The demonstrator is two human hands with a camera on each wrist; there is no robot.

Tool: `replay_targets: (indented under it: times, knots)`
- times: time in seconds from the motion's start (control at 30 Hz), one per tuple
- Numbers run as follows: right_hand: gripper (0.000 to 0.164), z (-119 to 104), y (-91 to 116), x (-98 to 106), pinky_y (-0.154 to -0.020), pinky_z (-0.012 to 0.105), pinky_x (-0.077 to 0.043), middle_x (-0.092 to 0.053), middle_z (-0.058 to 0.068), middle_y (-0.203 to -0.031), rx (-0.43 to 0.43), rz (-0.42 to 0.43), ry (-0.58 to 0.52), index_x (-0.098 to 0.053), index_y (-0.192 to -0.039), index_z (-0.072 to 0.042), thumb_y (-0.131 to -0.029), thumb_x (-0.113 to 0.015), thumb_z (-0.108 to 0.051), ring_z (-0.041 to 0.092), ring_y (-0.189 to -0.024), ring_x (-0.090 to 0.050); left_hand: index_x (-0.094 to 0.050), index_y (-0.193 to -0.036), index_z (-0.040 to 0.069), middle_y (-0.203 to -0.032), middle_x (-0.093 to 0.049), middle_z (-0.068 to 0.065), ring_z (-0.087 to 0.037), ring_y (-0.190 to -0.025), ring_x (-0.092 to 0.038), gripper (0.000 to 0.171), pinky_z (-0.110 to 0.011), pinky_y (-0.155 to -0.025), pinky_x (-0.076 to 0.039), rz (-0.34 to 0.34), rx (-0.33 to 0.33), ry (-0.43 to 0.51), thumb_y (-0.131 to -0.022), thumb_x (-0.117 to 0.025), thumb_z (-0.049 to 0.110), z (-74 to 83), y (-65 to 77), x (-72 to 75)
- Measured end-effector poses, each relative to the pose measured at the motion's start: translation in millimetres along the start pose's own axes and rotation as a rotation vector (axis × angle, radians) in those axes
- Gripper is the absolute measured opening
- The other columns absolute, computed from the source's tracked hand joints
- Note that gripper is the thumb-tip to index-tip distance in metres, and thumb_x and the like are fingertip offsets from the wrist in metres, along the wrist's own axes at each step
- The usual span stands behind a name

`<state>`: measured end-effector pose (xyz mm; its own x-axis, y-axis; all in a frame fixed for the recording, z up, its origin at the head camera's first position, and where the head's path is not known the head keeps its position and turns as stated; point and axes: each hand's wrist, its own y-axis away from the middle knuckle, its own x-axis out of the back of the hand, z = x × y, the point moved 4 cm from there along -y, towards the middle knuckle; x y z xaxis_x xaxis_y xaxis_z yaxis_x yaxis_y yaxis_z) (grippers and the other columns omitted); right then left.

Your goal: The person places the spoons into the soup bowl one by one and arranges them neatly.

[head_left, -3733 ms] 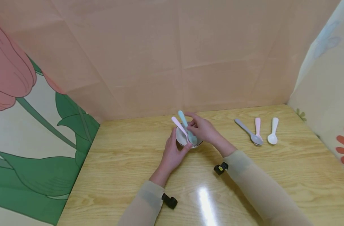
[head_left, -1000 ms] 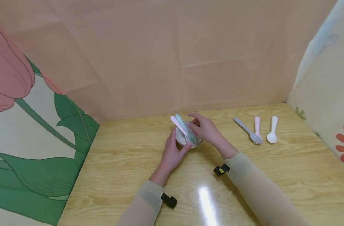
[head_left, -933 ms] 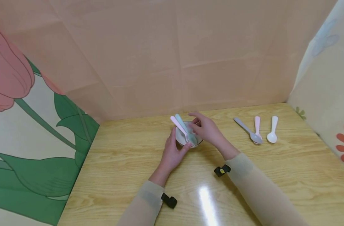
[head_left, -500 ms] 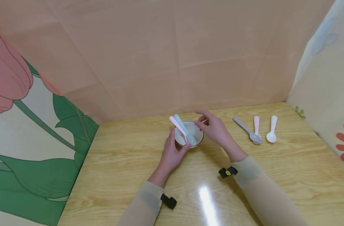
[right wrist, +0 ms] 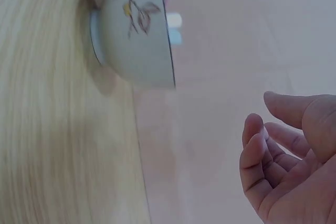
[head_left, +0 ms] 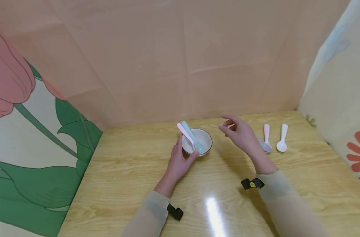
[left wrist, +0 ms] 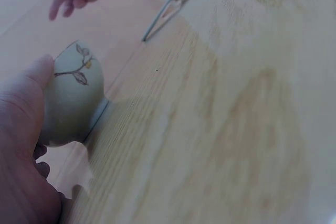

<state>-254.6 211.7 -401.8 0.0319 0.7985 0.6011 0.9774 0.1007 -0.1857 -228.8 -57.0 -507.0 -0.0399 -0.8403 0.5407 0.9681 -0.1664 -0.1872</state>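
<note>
My left hand grips a small white bowl at its left side, the thumb at the near rim and the fingers along the outside. A pink spoon and a light blue spoon lean in it side by side, handles up past the far-left rim. In the right wrist view the bowl has a leafy branch pattern and stands on its foot on the table. My right hand hovers over the table between the bowl and the loose spoons, fingers loosely bent, holding nothing.
On the right of the wooden table lie a second pink spoon, a grey spoon across its bowl end and partly hidden by my right hand, and a white spoon. A pinkish cloth backdrop rises behind the table.
My right hand has let go of the light blue spoon and drawn away rightward, toward the loose spoons. The light blue spoon has tipped left against the pink one. My left hand stays on the bowl.
</note>
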Motion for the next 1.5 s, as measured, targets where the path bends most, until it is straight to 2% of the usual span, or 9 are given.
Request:
replay_targets:
  times: [0.17, 0.33, 0.57, 0.7, 0.9, 1.0, 1.13, 1.37, 1.5]
  knots:
    - [0.059, 8.9, 1.2, 19.3, -0.069, 0.029, -0.053, -0.072, 0.014, -0.12, -0.012, 0.033, -0.003, -0.055, -0.162, -0.011, -0.111, -0.07, -0.037, 0.03, -0.093, -0.072, -0.015, -0.179, 0.024, -0.176, -0.037, -0.012, -0.036, -0.159, -0.035, 0.103, -0.062, -0.126, -0.033, 0.001, 0.019, 0.005, -0.102, -0.076, 0.054, -1.1, 0.5, -1.4]
    - [0.062, 14.9, 2.4, 33.7, -0.069, 0.027, -0.054, -0.073, 0.014, -0.121, -0.02, 0.058, 0.009, -0.055, -0.163, -0.012, -0.111, -0.07, -0.042, 0.031, -0.094, -0.072, -0.015, -0.178, 0.022, -0.176, -0.037, -0.01, -0.035, -0.159, -0.036, 0.103, -0.061, -0.127, -0.033, 0.003, 0.018, 0.007, -0.102, -0.076, 0.056, -3.1, 0.5, -1.9]
    - [0.065, 31.3, 5.0, 50.3, -0.072, 0.023, -0.053, -0.07, 0.014, -0.127, -0.065, 0.055, 0.012, -0.051, -0.166, -0.015, -0.111, -0.066, -0.047, 0.029, -0.1, -0.07, -0.012, -0.179, 0.024, -0.178, -0.032, -0.009, -0.033, -0.161, -0.033, 0.106, -0.059, -0.128, -0.031, -0.01, 0.032, -0.003, -0.102, -0.074, 0.06, -3.5, 1.7, -2.8]
    - [0.064, 42.4, 4.5, 57.5, -0.072, 0.019, -0.053, -0.071, 0.017, -0.127, -0.069, 0.062, 0.017, -0.052, -0.165, -0.012, -0.111, -0.067, -0.044, 0.03, -0.101, -0.072, -0.01, -0.179, 0.026, -0.179, -0.03, -0.01, -0.034, -0.161, -0.032, 0.106, -0.06, -0.128, -0.031, -0.009, 0.035, -0.004, -0.102, -0.074, 0.06, -3.7, 2.9, -3.3]
    - [0.068, 61.9, 2.7, 65.0, -0.074, 0.015, -0.051, -0.07, 0.017, -0.129, -0.104, 0.053, 0.011, -0.048, -0.168, -0.012, -0.111, -0.066, -0.047, 0.013, -0.097, -0.069, -0.008, -0.179, 0.026, -0.179, -0.029, -0.011, -0.035, -0.161, -0.031, 0.105, -0.059, -0.128, -0.03, -0.015, 0.021, -0.015, -0.103, -0.07, 0.064, -3.6, 3.3, -3.4]
    - [0.07, 72.5, 0.3, 67.9, -0.076, 0.013, -0.05, -0.07, 0.018, -0.131, -0.121, 0.059, 0.014, -0.048, -0.168, -0.012, -0.111, -0.066, -0.048, 0.011, -0.098, -0.067, -0.007, -0.179, 0.028, -0.18, -0.028, -0.009, -0.033, -0.162, -0.031, 0.106, -0.058, -0.128, -0.03, -0.015, 0.023, -0.013, -0.102, -0.069, 0.066, -3.5, 2.4, -3.5]
    - [0.07, 87.5, -1.1, 69.6, -0.075, 0.015, -0.052, -0.069, 0.019, -0.133, -0.152, 0.053, 0.002, -0.048, -0.167, -0.011, -0.11, -0.067, -0.047, 0.014, -0.1, -0.067, -0.007, -0.179, 0.028, -0.18, -0.028, -0.009, -0.033, -0.162, -0.03, 0.107, -0.059, -0.128, -0.03, -0.014, 0.024, -0.015, -0.102, -0.07, 0.066, -4.0, 2.1, -4.2]
    - [0.074, 107.0, 0.6, 71.2, -0.077, 0.028, -0.057, -0.065, 0.021, -0.138, -0.203, 0.018, -0.02, -0.046, -0.168, -0.009, -0.111, -0.065, -0.05, 0.029, -0.111, -0.065, -0.006, -0.18, 0.027, -0.181, -0.026, -0.009, -0.032, -0.163, -0.028, 0.108, -0.057, -0.129, -0.03, -0.02, 0.035, -0.023, -0.102, -0.069, 0.068, -4.9, 1.2, -4.3]
    - [0.072, 114.7, 0.7, 70.3, -0.078, 0.032, -0.058, -0.064, 0.02, -0.138, -0.208, 0.006, -0.033, -0.048, -0.166, -0.007, -0.111, -0.067, -0.048, 0.032, -0.113, -0.063, -0.006, -0.18, 0.027, -0.181, -0.026, -0.009, -0.032, -0.163, -0.029, 0.108, -0.057, -0.129, -0.03, -0.02, 0.039, -0.024, -0.102, -0.068, 0.068, -4.5, 1.4, -2.9]
